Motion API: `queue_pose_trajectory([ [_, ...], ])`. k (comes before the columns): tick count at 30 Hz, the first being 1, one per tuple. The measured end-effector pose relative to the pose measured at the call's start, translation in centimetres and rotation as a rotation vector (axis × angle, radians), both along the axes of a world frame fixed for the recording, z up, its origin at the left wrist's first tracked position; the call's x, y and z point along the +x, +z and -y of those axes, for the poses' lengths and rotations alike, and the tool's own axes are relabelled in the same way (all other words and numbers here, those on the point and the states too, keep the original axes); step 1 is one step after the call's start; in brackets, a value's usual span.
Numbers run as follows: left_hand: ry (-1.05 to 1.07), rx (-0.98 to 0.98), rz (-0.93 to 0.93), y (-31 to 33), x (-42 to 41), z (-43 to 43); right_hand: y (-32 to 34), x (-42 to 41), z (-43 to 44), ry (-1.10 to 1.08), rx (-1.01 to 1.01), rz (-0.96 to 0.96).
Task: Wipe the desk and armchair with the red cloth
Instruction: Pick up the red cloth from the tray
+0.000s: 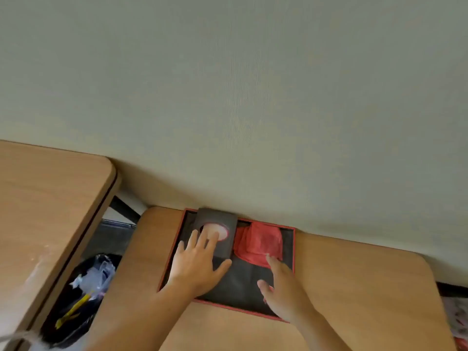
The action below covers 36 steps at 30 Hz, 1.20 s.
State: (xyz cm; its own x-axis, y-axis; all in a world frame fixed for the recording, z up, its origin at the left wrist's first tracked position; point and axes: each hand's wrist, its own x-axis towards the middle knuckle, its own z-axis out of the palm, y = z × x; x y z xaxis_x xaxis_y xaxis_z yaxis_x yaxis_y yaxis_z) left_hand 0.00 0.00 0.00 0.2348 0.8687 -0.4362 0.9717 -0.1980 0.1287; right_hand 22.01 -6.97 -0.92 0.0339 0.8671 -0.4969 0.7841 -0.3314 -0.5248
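Note:
A red cloth (258, 243) lies bunched in the far right part of a shallow dark tray with a red rim (294, 249), which sits on a wooden desk (354, 287) against the wall. My left hand (197, 264) rests flat, fingers spread, on the tray, its fingertips touching a dark box with a round pale opening (215, 231). My right hand (283, 290) hovers open over the tray's right side, its fingertips at the near edge of the cloth. No armchair is in view.
A second wooden tabletop (50, 211) stands to the left, separated by a gap. In that gap on the floor sits a black bin (81, 297) with plastic wrappers and something yellow. A plain pale wall (253, 97) rises right behind the desk.

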Motion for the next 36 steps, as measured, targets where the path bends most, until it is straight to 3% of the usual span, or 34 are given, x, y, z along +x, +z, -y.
queue_pose_trajectory([
  [5,-0.07,0.108,-0.03,-7.0,-0.4,-2.9,-6.6,0.4,-3.6,0.025,0.04,0.092],
  [12,-0.133,0.217,-0.001,-12.2,-0.4,-5.3,-13.3,-1.1,-7.5,0.087,0.107,0.245],
  [20,-0.177,0.297,0.035,-13.3,-1.0,-5.7,-16.8,-1.8,-7.7,0.066,0.255,0.385],
  [27,-0.131,0.318,0.079,-13.7,-1.0,-5.3,-17.5,-1.9,-7.6,-0.113,0.515,0.293],
  [31,-0.113,0.308,0.087,-13.5,-0.9,-5.1,-15.5,-0.3,-8.5,-0.398,0.489,0.001],
  [34,-0.079,0.244,0.08,-12.4,-0.8,-4.8,-12.2,1.6,-9.2,-0.759,0.211,-0.725],
  [36,-0.044,0.183,0.149,-10.4,-0.5,-4.5,-9.2,2.4,-9.0,-0.899,0.088,-1.07],
])
